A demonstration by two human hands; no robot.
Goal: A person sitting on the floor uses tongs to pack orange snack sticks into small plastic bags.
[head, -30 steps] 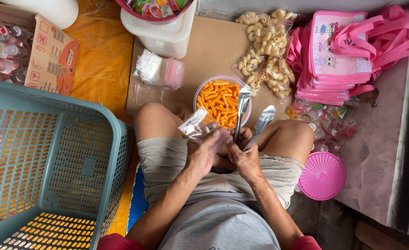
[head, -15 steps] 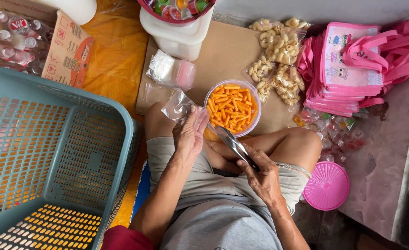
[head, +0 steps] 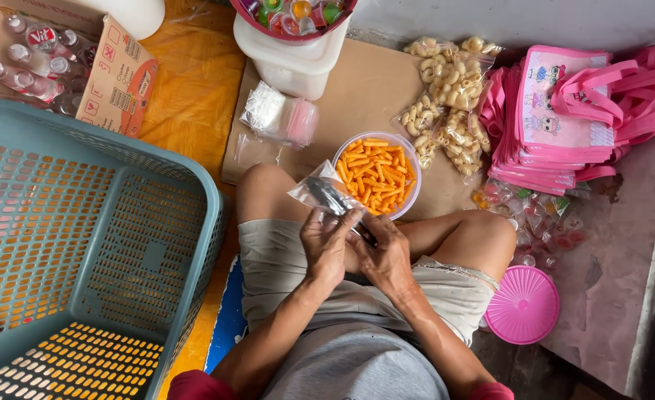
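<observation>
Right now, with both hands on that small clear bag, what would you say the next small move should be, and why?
Probably spread the bag's mouth wider. The left hand and right hand hold the small clear bag together over the lap, and a metal spoon seems to be inside it. The bowl of orange snack sticks sits just beyond, within easy reach for scooping.

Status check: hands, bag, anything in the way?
Left hand and right hand together at lap, both on small clear bag. Dark tool inside bag. Bowl of orange sticks just beyond; nothing blocking.
</observation>
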